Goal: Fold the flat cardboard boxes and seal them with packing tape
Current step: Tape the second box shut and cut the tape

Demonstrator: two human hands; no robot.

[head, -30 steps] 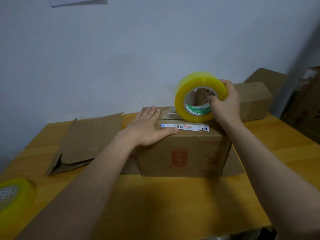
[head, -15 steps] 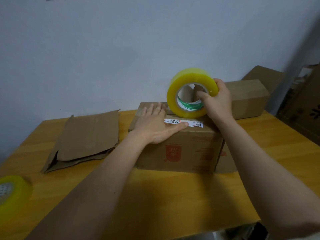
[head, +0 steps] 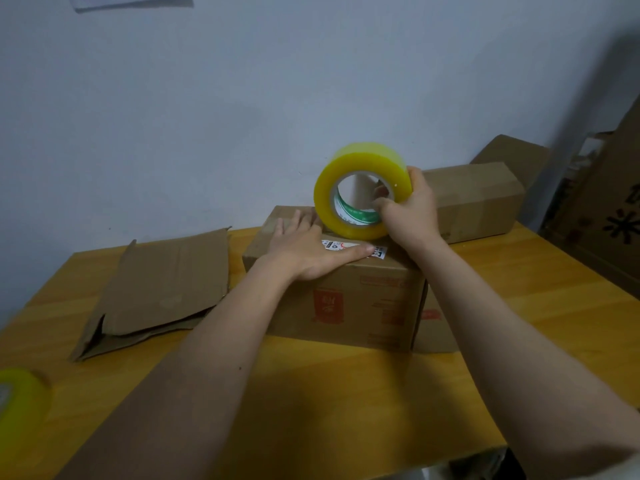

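A pale bluish wall — plain, dimly lit — behind a wooden table.

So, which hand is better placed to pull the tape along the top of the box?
The right hand: it already grips the tape roll standing on the box. The left hand lies flat, holding the top down.

The tape roll, gripped by the right hand, has travelled along the top of the folded box toward its left end, away from the table's right edge, and now stands close against the fingers of the left hand. That hand has slid slightly toward the box's front edge, its thumb now lying across more of the white label. The view has also shifted a little.
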